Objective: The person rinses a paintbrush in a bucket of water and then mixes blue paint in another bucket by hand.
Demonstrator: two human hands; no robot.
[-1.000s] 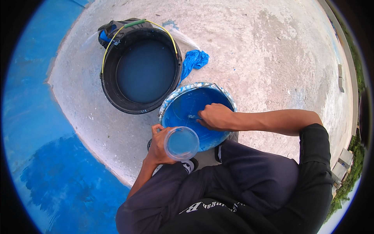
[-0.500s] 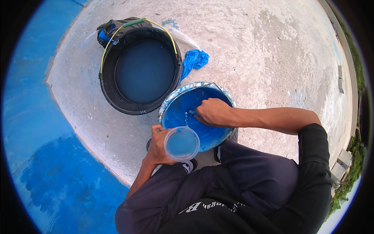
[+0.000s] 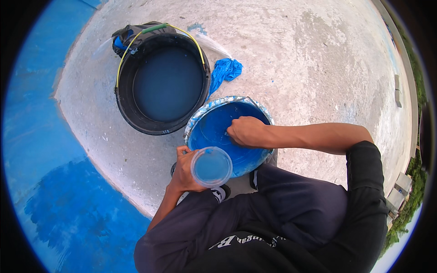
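A paint-smeared bucket of blue paint (image 3: 207,132) stands on the concrete in front of me. My right hand (image 3: 248,131) reaches over it with fingers closed on a thin stick that dips into the paint; most of the stick is hidden. My left hand (image 3: 185,169) holds a clear round plastic cup (image 3: 211,166) with bluish liquid just at the bucket's near rim.
A large black bucket (image 3: 160,82) of dark water with a yellow and green handle stands to the left behind the paint bucket. A crumpled blue cloth (image 3: 225,71) lies beside it. Blue-painted floor (image 3: 41,159) curves along the left; bare grey concrete (image 3: 309,63) spreads right.
My right hand has shifted slightly within the paint bucket. The cup in my left hand stays at the near rim.
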